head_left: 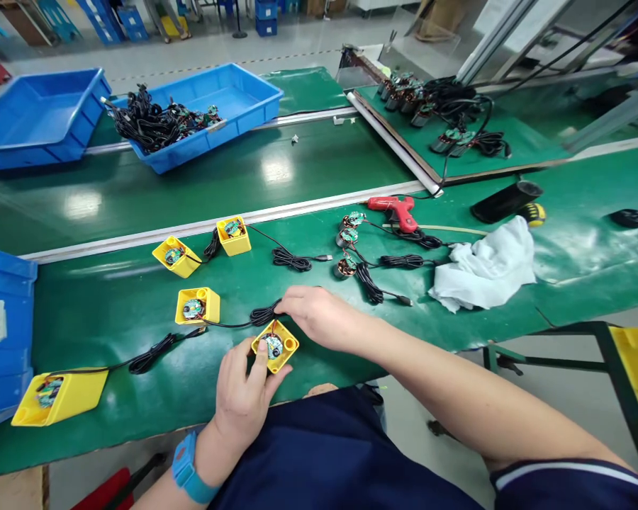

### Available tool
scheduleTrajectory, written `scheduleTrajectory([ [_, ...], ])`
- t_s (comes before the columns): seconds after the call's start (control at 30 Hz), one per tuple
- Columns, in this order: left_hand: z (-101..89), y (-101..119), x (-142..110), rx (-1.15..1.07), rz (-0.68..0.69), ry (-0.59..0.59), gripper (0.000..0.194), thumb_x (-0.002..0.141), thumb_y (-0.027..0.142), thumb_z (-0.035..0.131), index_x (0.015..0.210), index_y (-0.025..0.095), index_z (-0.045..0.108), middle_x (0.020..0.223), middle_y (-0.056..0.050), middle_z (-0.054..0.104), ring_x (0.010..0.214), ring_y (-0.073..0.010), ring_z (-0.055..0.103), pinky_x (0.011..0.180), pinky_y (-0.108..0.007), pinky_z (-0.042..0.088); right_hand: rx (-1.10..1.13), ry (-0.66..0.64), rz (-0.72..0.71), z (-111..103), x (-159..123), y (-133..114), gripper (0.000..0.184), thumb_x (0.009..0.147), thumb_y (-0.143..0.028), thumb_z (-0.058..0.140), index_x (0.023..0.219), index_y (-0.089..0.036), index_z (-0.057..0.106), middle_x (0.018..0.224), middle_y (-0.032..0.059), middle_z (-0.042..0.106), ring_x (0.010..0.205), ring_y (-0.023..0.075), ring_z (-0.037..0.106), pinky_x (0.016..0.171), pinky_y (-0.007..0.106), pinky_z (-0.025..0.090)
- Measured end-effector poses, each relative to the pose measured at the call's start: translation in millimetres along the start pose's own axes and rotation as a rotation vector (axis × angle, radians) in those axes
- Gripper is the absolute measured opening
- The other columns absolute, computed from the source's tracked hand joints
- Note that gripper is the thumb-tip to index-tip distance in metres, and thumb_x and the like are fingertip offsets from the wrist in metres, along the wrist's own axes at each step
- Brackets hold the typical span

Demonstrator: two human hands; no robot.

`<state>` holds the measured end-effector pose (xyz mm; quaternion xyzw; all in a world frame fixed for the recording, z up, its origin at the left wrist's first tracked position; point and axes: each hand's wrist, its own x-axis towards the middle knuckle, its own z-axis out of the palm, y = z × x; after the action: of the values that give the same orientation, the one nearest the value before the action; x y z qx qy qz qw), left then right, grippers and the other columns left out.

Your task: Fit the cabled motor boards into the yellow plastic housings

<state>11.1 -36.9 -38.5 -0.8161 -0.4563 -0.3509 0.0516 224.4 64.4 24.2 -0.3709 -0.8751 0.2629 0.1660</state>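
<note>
My left hand (247,382), with a blue strap on its wrist, grips a yellow plastic housing (292,345) near the table's front edge. A round green circuit board (273,346) sits inside the housing, and my left thumb rests against it. My right hand (319,315) is just behind the housing, its fingers pinched on a black cable (266,314) that is coiled in a bundle. The fingertips partly hide where the cable is held. Close by on the left lies another yellow housing (213,306), also with a board inside.
More yellow housings (85,400) with boards and cables lie to the left. Bare motors (345,266), a red glue gun (396,210), a white cloth (486,265) and a black cylinder (505,202) lie to the right. Behind stands a blue tray (244,95) of cabled parts.
</note>
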Motion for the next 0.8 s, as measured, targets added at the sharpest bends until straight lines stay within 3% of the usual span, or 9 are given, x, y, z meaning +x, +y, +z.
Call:
scheduleTrajectory([
  [0.2,-3.4,-5,2,-0.009,0.013,-0.046,0.060,0.092,0.026,0.076,0.144,0.012,0.049,0.117,-0.024,0.068,0.100,-0.0319,0.069,0.078,-0.043,0.061,0.260,0.115,0.025,5,-25,-17,0.012,0.101,-0.017,0.061,0.108,-0.017,0.071,0.096,0.0067,0.069,0.090,0.0191,0.066,0.081,0.033,0.057],
  [0.37,-5.1,-7,1,-0.026,0.009,-0.052,0.059,0.093,0.026,0.075,0.144,0.011,0.050,0.118,-0.025,0.069,0.106,-0.0337,0.069,0.082,-0.046,0.062,0.222,0.072,0.085,12,-31,-27,0.021,0.097,-0.019,0.067,0.118,-0.017,0.070,0.103,0.0087,0.067,0.094,0.0220,0.068,0.085,0.038,0.060],
  [0.6,-4.1,-5,-1,-0.088,-0.022,-0.047,0.063,0.094,0.031,0.074,0.148,0.014,0.048,0.120,-0.023,0.069,0.111,-0.0316,0.070,0.087,-0.045,0.064,0.152,0.122,0.126,26,-30,-33,0.029,0.093,-0.017,0.068,0.122,-0.018,0.066,0.113,0.0113,0.064,0.096,0.0235,0.070,0.087,0.043,0.063],
  [0.8,-23.2,-25,-7,-0.164,-0.026,-0.003,0.079,0.096,0.062,0.060,0.156,0.014,0.040,0.123,-0.021,0.068,0.115,-0.0310,0.069,0.093,-0.046,0.062,0.150,0.122,0.135,28,-27,-36,0.024,0.094,-0.016,0.065,0.118,-0.019,0.067,0.120,0.0121,0.062,0.096,0.0233,0.072,0.088,0.044,0.064],
])
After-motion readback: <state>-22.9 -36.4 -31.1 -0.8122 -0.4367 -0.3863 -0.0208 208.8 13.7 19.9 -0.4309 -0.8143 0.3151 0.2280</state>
